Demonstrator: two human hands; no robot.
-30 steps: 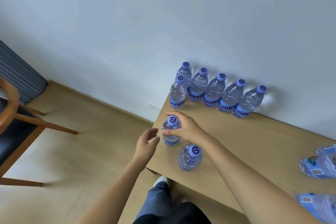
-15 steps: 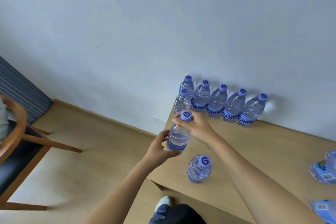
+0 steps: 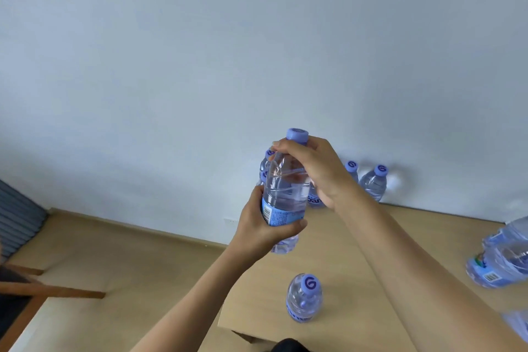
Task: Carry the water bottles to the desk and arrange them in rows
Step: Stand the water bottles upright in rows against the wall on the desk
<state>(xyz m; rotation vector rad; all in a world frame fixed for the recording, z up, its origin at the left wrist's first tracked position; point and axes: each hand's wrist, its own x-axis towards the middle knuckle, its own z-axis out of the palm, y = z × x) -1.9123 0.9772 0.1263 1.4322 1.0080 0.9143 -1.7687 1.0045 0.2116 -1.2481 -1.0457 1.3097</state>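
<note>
A clear water bottle with a purple cap and blue label is held up above the wooden desk. My left hand grips its labelled lower body. My right hand grips its neck just under the cap. Behind it, a row of upright bottles stands against the wall, partly hidden by my hands. One more upright bottle stands near the desk's front left corner.
Several bottles lie on their sides at the desk's right edge. A wooden chair stands on the floor at the far left. The pale wall runs along the back of the desk.
The bottle has been lifted off the desk and raised. My left hand, which was apart from it a second ago, now grips its lower body. The view has tilted upward.
</note>
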